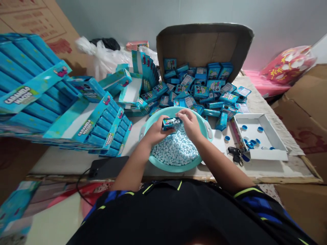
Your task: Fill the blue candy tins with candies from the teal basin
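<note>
My left hand point(157, 132) is wrapped around a small blue candy box point(168, 124), held tilted over a turquoise basin point(163, 165). Pale blue and white candies point(176, 149) heap up inside the basin, and a few show at the box's right end. Right beside that end, my right hand point(190, 125) has its fingers bent together in a pinch. Whatever lies between those fingertips is too small to make out.
Many blue candy boxes point(201, 91) spill from an open carton point(204, 44) behind the basin. Stacked display trays point(94, 119) stand at the left. A white tray point(265, 132) with blue caps and car keys point(234, 151) lie right. A black flat device point(107, 167) sits front left.
</note>
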Motion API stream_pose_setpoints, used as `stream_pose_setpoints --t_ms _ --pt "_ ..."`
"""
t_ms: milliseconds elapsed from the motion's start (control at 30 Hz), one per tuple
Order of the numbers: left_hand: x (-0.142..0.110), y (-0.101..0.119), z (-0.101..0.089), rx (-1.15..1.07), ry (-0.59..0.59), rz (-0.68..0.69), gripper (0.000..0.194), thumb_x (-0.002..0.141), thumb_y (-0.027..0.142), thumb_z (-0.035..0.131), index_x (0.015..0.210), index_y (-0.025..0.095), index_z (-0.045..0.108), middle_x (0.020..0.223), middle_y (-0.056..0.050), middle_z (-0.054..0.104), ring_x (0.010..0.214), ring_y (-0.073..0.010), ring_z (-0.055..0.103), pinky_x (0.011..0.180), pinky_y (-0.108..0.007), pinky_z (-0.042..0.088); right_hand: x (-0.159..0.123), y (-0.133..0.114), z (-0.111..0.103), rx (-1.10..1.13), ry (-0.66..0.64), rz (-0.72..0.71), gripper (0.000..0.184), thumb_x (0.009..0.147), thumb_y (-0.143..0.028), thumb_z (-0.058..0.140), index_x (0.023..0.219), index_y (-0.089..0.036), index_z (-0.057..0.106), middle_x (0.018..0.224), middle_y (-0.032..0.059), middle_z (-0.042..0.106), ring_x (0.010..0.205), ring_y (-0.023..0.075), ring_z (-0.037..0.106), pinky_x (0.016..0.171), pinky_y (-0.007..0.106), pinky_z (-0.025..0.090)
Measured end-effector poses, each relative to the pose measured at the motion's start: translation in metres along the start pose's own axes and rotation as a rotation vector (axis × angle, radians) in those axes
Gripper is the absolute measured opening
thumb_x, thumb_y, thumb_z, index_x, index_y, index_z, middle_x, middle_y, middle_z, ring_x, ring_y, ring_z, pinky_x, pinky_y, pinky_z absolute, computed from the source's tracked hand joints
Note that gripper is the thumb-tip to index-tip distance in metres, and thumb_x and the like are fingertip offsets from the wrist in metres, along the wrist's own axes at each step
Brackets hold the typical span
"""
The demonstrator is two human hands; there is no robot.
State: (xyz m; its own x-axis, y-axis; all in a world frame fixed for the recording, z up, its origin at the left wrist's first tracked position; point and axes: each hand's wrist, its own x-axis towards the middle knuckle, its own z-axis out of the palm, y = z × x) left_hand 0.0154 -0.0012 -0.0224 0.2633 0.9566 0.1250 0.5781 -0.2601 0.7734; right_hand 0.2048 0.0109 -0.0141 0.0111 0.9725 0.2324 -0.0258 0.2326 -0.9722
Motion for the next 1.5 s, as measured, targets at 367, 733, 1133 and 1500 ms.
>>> stream_pose_setpoints --t_ms 367,733,1133,1500 --pt "-0.006 -0.004 -0.001 0.157 0.129 0.102 0.048 0.087 0.041 0.082 0.127 0.023 0.063 0.116 -0.007 0.076 0.105 -0.0275 0.074 0.088 -0.035 0.056 0.000 0.011 -0.013 -0.392 -0.146 -0.233 0.020 0.095 -0.035 0.060 0.092 -0.022 0.075 0.108 0.0113 0.073 0.098 0.0250 0.070 0.077 0.036 0.057" --pt "-0.010 0.000 -0.001 0.216 0.098 0.107 0.049 0.090 0.046 0.079 0.130 0.023 0.064 0.116 -0.009 0.076 0.104 -0.0287 0.074 0.088 -0.037 0.057 -0.004 0.007 -0.009 -0.458 -0.231 -0.207 0.028 0.099 -0.040 0.064 0.116 -0.024 0.079 0.122 0.0107 0.074 0.109 0.0268 0.072 0.092 0.039 0.059" --pt "-0.011 0.000 -0.008 0.192 0.134 0.050 0.051 0.088 0.051 0.078 0.129 0.023 0.065 0.118 -0.010 0.077 0.109 -0.0324 0.074 0.092 -0.043 0.058 0.006 0.024 -0.012 -0.447 -0.164 -0.226 0.037 0.090 -0.007 0.047 0.095 -0.022 0.081 0.113 0.0113 0.077 0.106 0.0265 0.073 0.099 0.044 0.058" --pt "-0.013 0.003 -0.010 0.157 0.127 0.040 0.050 0.088 0.052 0.077 0.127 0.024 0.064 0.118 -0.008 0.077 0.107 -0.0308 0.075 0.090 -0.041 0.059 -0.003 0.017 -0.007 -0.418 -0.177 -0.128 0.022 0.098 -0.031 0.055 0.098 -0.023 0.075 0.111 0.0084 0.069 0.091 0.0228 0.070 0.077 0.037 0.056"
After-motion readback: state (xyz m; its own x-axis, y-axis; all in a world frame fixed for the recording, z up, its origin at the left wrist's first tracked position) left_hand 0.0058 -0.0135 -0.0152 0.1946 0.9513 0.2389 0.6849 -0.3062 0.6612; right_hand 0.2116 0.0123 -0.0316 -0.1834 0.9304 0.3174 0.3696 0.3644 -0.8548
